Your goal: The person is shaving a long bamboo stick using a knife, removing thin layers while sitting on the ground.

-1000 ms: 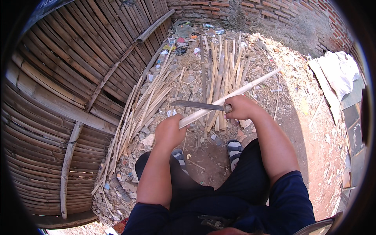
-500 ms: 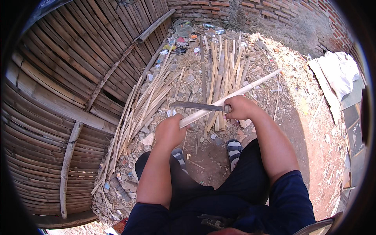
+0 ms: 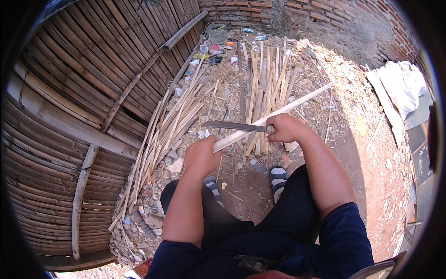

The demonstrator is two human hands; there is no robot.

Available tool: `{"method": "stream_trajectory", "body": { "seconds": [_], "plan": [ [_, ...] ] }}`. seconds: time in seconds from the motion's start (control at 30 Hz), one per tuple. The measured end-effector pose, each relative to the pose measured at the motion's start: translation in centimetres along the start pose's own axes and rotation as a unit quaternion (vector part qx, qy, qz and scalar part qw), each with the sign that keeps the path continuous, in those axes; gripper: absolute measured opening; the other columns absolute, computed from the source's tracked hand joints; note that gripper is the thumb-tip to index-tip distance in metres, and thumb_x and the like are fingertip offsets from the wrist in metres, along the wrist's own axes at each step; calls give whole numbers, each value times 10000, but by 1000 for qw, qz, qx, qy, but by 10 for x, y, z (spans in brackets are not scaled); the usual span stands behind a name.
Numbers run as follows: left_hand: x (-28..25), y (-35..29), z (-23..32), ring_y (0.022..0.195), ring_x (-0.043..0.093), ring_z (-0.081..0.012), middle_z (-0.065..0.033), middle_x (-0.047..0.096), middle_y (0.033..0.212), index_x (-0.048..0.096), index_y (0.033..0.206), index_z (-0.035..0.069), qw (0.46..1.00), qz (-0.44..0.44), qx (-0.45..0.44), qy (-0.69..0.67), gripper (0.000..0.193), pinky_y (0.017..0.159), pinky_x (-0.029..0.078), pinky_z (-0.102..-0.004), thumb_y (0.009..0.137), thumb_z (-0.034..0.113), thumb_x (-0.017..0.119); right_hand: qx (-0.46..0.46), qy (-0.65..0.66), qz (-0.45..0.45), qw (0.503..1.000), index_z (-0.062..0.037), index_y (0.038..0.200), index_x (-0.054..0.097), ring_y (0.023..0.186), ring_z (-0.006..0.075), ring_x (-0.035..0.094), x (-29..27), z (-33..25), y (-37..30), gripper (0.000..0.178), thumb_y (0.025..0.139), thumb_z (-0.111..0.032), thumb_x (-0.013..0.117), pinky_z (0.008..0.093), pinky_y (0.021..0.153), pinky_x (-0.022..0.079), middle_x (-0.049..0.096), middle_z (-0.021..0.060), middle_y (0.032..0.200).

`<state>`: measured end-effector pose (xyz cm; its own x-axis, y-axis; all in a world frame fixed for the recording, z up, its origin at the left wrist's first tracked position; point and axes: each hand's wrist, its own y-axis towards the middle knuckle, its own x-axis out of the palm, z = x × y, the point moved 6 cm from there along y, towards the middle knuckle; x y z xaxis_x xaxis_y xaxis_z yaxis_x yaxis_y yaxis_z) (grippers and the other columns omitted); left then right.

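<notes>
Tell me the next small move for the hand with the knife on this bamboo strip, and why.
Probably draw the long knife along the bamboo strip, away from the body. The right hand grips its handle with the blade laid flat across the strip, while the left hand steadies the near end, so a shaving stroke seems set up.

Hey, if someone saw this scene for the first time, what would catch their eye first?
Likely the centre: the left hand grips the near end of a long pale bamboo strip, while the right hand holds a knife whose blade lies across it. Behind them, loose bamboo strips lie on the dirt, and a big woven bamboo panel fills the left side.
</notes>
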<state>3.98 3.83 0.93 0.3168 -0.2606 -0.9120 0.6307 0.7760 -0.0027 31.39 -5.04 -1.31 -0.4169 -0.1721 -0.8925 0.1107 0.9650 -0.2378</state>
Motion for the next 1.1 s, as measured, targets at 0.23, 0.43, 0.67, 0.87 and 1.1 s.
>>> {"method": "stream_trajectory", "body": {
  "seconds": [0.23,0.43,0.67,0.87,1.1],
  "plan": [
    [-1,-1,0,940,746,-398,-170,782,961,773,1087,102,1000,3,-3,-4,320,829,571,-505,895,352,824,-8,2,13,1000,-62,1195,765,1024,388,744,0,-1,0,523,792,-369,894,460,909,575,774,210,1046],
    [1,0,-2,944,746,-400,-170,783,962,774,1086,105,1000,4,0,-7,317,833,572,-508,894,353,823,11,-4,-28,1000,-57,1266,743,1141,385,723,-1,-4,0,570,817,-382,878,466,991,562,762,216,1180],
    [1,0,-2,937,746,-401,-173,782,954,774,1089,110,1000,-7,-4,8,316,830,572,-507,894,353,824,3,-10,-14,1000,-45,1224,751,1092,390,729,2,-1,2,547,809,-377,880,467,957,566,764,215,1122],
    [1,0,-2,923,745,-405,-174,780,931,776,1085,109,1000,-3,1,2,316,820,570,-512,892,354,827,-23,-6,9,1000,-33,1179,762,990,392,744,8,3,5,522,794,-361,890,459,890,570,769,215,1012],
    [0,-1,-2,917,745,-408,-177,779,926,778,1077,106,1000,-4,-5,-4,314,815,568,-513,892,355,828,-24,3,3,1000,-28,1174,760,979,393,743,8,1,4,527,794,-371,886,461,875,567,767,215,992]
  ]
}}
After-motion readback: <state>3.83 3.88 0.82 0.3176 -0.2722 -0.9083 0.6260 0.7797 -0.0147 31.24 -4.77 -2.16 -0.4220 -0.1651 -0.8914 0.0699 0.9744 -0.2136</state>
